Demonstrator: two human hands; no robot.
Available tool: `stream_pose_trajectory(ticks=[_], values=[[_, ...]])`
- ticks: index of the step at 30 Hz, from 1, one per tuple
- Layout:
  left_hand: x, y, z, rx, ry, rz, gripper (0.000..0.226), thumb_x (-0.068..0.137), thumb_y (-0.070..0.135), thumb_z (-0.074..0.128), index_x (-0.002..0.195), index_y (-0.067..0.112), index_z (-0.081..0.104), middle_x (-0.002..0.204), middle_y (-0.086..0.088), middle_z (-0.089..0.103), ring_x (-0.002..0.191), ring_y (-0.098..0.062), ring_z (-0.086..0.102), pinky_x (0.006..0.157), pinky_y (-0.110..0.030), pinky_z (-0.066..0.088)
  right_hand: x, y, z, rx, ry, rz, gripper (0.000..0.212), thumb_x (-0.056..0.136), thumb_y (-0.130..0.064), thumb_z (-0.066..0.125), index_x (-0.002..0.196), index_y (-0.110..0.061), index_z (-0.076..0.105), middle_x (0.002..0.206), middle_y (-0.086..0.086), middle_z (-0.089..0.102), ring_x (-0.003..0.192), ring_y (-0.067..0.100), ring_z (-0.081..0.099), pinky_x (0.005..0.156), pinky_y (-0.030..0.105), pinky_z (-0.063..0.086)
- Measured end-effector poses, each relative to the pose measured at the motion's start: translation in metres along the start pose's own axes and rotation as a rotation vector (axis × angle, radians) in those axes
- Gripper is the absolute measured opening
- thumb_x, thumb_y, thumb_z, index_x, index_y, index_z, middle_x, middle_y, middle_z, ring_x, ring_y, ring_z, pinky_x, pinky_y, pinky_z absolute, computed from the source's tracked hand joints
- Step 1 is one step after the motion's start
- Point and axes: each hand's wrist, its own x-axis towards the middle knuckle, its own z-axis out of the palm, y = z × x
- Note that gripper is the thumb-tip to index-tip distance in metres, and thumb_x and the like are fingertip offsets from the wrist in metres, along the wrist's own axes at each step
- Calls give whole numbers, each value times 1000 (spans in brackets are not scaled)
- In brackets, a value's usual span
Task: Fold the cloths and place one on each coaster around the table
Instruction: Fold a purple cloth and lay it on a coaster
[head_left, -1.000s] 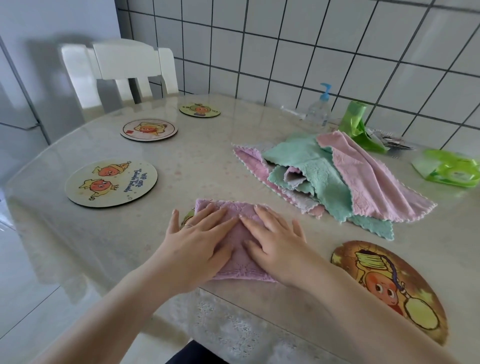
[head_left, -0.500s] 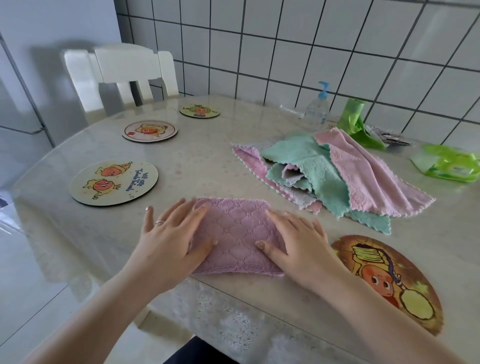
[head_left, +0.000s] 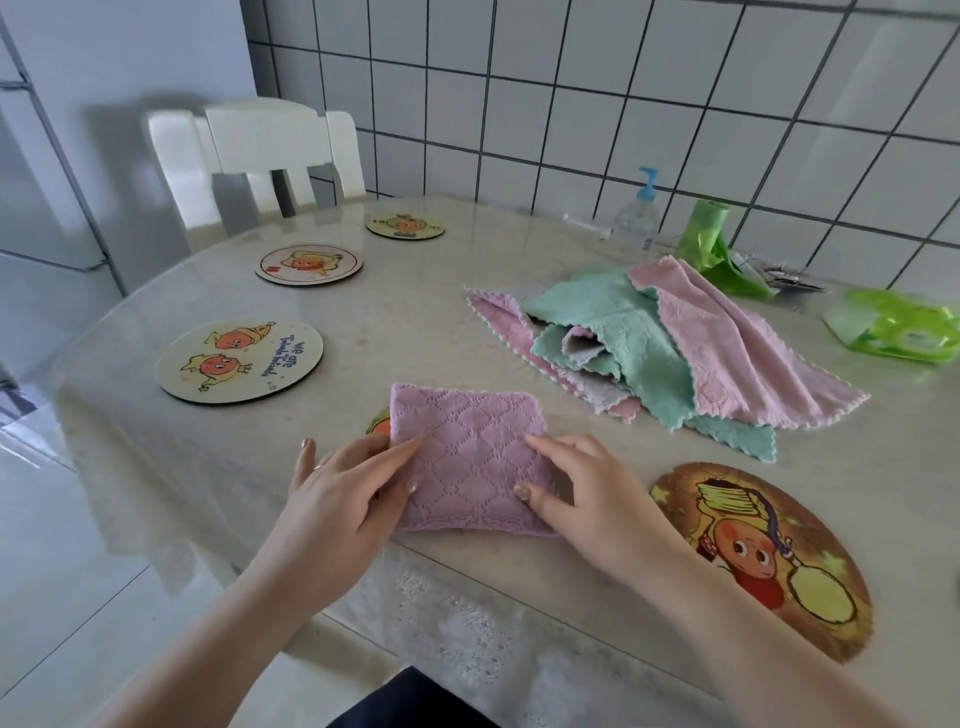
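Observation:
A folded purple cloth (head_left: 467, 457) lies at the near table edge, over a coaster (head_left: 378, 423) of which only a sliver shows at its left. My left hand (head_left: 348, 488) pinches the cloth's left edge, fingers on top and thumb at the side. My right hand (head_left: 576, 488) holds its right edge the same way. A heap of unfolded pink, green and grey cloths (head_left: 649, 343) lies behind to the right. Bare round coasters sit at the left (head_left: 239, 361), far left (head_left: 309, 264), far middle (head_left: 406, 227) and near right (head_left: 763, 561).
A pump bottle (head_left: 635, 221), a green bag roll (head_left: 711, 241) and a green wipes pack (head_left: 898, 332) stand by the tiled wall at the back right. A white chair (head_left: 270, 156) stands behind the table. The table edge (head_left: 467, 582) runs just below my hands.
My hands slid from the middle of the purple cloth out to its left and right edges and now pinch them.

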Motion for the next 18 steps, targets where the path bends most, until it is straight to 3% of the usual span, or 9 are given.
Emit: stream_pose_trajectory(ticks=[2,5,6,8,10,12,14,16,18], values=[[0,7,0,-92,18,0,40,90,39,42,124,27,58,125,15,50,116,-1,46,113,-46,20,-3,-2,-2,47,17,-11,60,89,-39,56,143,-27,32,138,-12,38,126,6,38,103,19,30],[3,18,-1,-210,67,11,37,89,10,57,124,22,58,127,15,47,115,8,44,97,-11,34,-4,-5,-4,95,75,-45,61,88,-31,60,142,-24,34,139,-15,38,122,-2,38,100,11,28],[5,22,-3,-260,74,9,42,87,5,58,124,25,56,128,19,46,115,11,44,96,-8,35,-4,-7,-5,119,100,-58,60,87,-28,62,141,-24,36,136,-16,39,119,-7,38,100,10,30],[14,32,-8,-451,72,-95,53,86,-1,57,125,35,52,125,22,50,115,8,48,99,-16,39,0,-7,-10,194,153,-81,58,86,-21,65,138,-27,40,129,-23,40,111,-19,38,95,1,29],[32,40,-15,-952,21,-340,60,87,-10,49,126,35,52,115,14,65,108,-4,60,92,-31,50,9,-3,-17,320,225,-88,56,84,-14,66,130,-37,45,124,-30,37,105,-28,38,85,-6,29],[58,42,-19,-1401,-105,-541,62,85,-15,42,126,31,54,112,-2,69,103,-21,65,85,-44,53,25,5,-24,564,216,-25,52,83,-8,66,117,-46,55,129,-21,48,106,-13,52,90,6,40],[87,39,-19,-1535,-219,-624,62,82,-13,42,122,32,58,113,-12,67,104,-30,64,82,-47,53,46,15,-29,948,125,94,49,85,0,61,111,-42,63,123,-3,61,108,8,60,94,31,48],[117,33,-16,-1531,-293,-637,60,80,-9,44,120,33,61,115,-13,66,104,-30,64,80,-44,55,69,24,-37,1285,-4,250,47,85,8,53,107,-31,67,111,4,68,92,15,65,78,31,55],[144,25,-12,-1488,-347,-618,60,80,-8,44,121,34,60,118,-10,65,107,-30,63,87,-46,49,92,33,-49,1360,-173,321,46,83,11,51,103,-25,71,98,9,67,79,18,62,64,25,55]])
